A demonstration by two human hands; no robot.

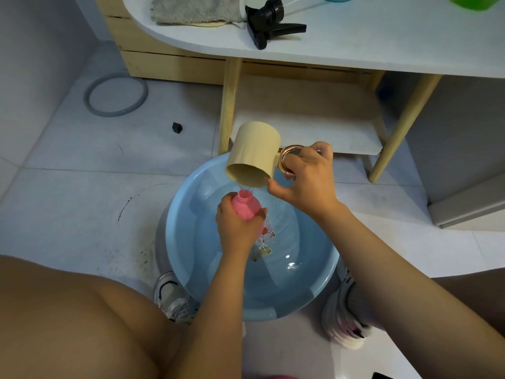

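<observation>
While our right hand [306,181] tips the beige mug [254,154] mouth-down by its gold ring handle [289,162], fingers curled at the ring and thumb against the rim, a thin stream of water falls from the mug's lip onto the open neck of the pink bottle [247,207]. Our left hand [237,225] holds that bottle neck-up, fingers wrapped round its body, over the water in the blue basin [319,250], which sits on the tiled floor [82,173] between our shoes [172,296]. Beyond, on the white desk [382,45], lie a black spray trigger [270,20] and a grey cloth [196,9]
</observation>
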